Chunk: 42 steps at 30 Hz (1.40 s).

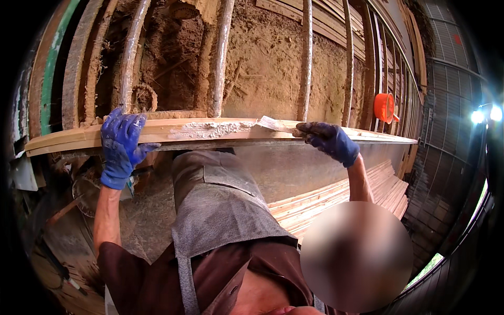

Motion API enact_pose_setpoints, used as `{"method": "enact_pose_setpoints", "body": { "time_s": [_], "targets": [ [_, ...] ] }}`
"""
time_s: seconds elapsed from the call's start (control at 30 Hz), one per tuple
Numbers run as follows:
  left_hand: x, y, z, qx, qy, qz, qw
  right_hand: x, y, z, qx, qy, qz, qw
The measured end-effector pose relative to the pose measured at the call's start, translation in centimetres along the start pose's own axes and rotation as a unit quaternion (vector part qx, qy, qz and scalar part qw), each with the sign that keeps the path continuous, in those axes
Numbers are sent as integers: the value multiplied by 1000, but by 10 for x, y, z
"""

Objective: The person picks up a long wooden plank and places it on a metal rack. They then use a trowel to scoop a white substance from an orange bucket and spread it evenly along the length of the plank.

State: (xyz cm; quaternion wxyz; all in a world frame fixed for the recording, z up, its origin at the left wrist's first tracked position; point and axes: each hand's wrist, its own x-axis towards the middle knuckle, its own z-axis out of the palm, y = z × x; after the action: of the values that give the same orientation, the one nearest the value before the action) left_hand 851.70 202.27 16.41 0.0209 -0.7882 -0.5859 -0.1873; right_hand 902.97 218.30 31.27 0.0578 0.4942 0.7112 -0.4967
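Seen from above, a person in a dark brown shirt and a grey apron (pixel 220 215) faces a long, pale wooden board (pixel 173 130) that runs crosswise in front of the body, passing under both hands and reaching past them at either end. Both hands wear blue gloves with whitish and dark smudges.

The left hand (pixel 125 146) is closed over the board toward its left end: the fingers bend over its top and the thumb lies along its near edge, pointing toward the other hand. The right hand (pixel 328 140), well apart from it, is closed around the handle of a flat scraper (pixel 271 124). The scraper's pale blade points left, toward the left hand, and lies against the board's upper face.

Between the hands, a rough, lumpy streak of whitish paste (pixel 212 129) covers part of the board, starting to the right of the left hand and ending just beside the blade's tip.

Beyond both hands, worn poles (pixel 307 63) stretch away from the board over brown, crumbly ground (pixel 262 68). An orange-red container (pixel 384 107) sits beyond and to the right of the right hand. Nearer the body than the right hand lies a stack of long planks (pixel 380 184).
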Motion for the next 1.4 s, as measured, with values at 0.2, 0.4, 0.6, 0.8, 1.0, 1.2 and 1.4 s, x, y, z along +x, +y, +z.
{"method": "enact_pose_setpoints", "body": {
  "time_s": [0.2,0.4,0.6,0.8,1.0,1.2,1.4],
  "targets": [
    [0,0,1,2,-2,-1,1000,-3,-26,-27,-155,85,49,983],
    [3,6,-6,0,-1,-8,1000,-18,-53,-18,-158,127,30,979],
    [3,5,-3,1,7,-10,1000,12,-101,3,-276,94,-34,956],
    [0,4,-4,-7,-5,-13,1000,18,-86,-13,-483,-9,117,868],
    [1,3,-1,-1,10,-17,1000,1,-101,-25,-501,118,126,848],
    [4,1,-3,-20,3,-9,1000,2,-101,-22,-216,57,259,940],
    [6,0,-2,-36,6,-15,999,4,-103,-4,-158,31,337,927]
  ]
}}
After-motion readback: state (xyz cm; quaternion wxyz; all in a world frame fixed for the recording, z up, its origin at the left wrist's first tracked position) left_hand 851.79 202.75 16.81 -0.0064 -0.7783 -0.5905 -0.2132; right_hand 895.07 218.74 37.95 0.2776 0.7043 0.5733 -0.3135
